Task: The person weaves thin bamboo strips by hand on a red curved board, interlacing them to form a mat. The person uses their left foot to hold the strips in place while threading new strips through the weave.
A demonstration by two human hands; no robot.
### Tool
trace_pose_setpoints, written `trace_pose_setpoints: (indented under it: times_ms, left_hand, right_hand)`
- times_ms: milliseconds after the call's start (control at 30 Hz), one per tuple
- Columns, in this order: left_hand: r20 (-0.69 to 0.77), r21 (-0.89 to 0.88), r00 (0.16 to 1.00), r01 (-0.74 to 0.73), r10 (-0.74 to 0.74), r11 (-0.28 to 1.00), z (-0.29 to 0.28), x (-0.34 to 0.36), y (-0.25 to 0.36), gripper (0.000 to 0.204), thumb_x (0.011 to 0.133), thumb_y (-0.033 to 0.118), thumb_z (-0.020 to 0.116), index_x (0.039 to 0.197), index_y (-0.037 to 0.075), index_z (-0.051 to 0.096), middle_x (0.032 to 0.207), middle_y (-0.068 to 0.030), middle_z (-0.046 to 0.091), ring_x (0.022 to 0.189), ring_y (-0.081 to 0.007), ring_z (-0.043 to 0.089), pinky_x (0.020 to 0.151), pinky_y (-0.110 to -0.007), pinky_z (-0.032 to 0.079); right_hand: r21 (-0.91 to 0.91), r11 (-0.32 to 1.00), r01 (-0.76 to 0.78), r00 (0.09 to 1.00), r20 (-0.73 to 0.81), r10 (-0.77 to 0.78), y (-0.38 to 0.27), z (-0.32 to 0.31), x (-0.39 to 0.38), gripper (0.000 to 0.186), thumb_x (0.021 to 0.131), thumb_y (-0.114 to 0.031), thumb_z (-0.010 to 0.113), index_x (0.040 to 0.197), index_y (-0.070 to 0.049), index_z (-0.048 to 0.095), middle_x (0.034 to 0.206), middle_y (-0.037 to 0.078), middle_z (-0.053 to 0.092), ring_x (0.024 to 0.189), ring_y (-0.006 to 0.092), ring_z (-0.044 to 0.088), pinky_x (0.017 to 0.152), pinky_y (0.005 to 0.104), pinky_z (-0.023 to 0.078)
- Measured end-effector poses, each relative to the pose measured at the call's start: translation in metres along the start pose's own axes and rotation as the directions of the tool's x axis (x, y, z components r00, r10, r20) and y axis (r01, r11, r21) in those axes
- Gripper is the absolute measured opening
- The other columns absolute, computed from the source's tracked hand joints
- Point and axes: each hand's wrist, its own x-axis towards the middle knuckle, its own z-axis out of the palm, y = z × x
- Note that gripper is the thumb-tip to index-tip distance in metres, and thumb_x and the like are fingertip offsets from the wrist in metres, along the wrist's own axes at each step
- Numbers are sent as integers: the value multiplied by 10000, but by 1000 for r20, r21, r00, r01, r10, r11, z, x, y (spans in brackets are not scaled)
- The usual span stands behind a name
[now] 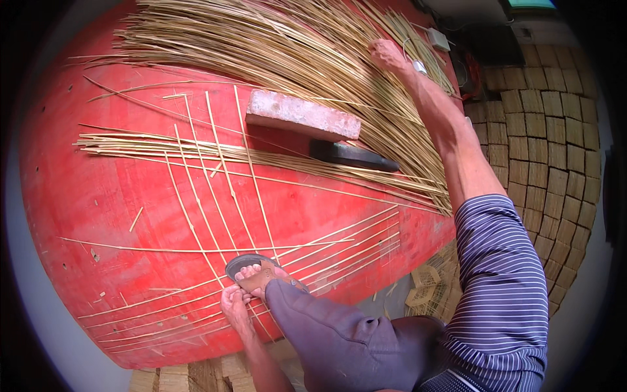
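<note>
My left hand [236,304] is at the lower middle beside my sandalled foot [253,277], fingers curled closed at crossing thin strips; what they grip is too small to make out. The foot presses on a loose lattice of pale bamboo strips [196,196] laid on a red board [98,196]. My right hand [390,54] reaches to the upper right, fingers closed at the large bundle of long strips [261,39]; what it holds is unclear. A narrower bundle [130,144] crosses the board's middle.
A pale reddish brick [300,114] and a dark elongated tool [353,155] lie on the strips. A white electrical box [438,40] with cables is at the top right. Stacks of woven squares [548,157] cover the floor at right; hexagonal woven pieces [424,294] lie below.
</note>
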Motion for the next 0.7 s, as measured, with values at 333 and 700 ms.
trace_pose_setpoints:
  times_ms: [333,700]
  left_hand:
    - [4,-12,1000,-1,1,1000,-2,1,-2,91,922,21,513,976,-19,574,796,-105,671,646,-143,639,587,-238,516]
    - [0,-44,1000,-10,10,999,1,-2,1,100,897,14,515,971,-14,575,786,-87,655,615,-130,620,567,-226,508]
  right_hand:
    - [-59,966,-253,959,-149,242,3,29,-1,155,811,-128,522,856,-89,666,908,207,670,907,406,646,769,495,529]
    - [71,986,-150,974,-159,160,-7,27,37,212,876,-154,517,1000,-148,689,1000,159,660,996,376,622,815,488,506]
